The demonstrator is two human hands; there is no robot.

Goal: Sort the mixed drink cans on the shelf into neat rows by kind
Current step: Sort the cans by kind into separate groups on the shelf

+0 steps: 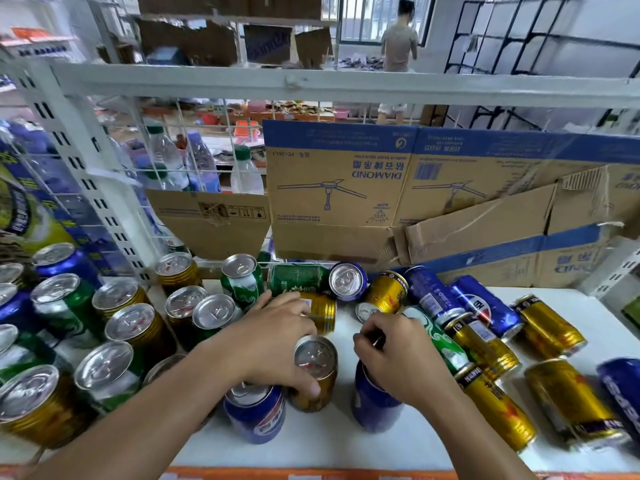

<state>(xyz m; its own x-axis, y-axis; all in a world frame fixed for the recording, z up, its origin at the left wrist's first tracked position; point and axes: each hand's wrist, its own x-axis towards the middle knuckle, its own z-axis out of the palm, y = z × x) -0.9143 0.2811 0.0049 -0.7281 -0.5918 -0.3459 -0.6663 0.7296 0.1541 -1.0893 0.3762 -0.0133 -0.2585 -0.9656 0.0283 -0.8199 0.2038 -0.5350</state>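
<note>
At the front edge of the shelf [311, 448], the left hand [277, 341] grips an upright gold can [317, 375]. The right hand [398, 358] clasps a blue can [374, 408] from above.

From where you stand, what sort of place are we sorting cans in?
Likely a shop or its stockroom: white perforated metal shelving upright, loose gold, green and blue aluminium drink cans, flattened brown cardboard cartons and clear plastic water bottles behind.

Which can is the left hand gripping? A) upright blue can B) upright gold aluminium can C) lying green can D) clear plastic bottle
B: the left hand curls thumb and fingers round the upright gold aluminium can, whose silver top shows.
</note>
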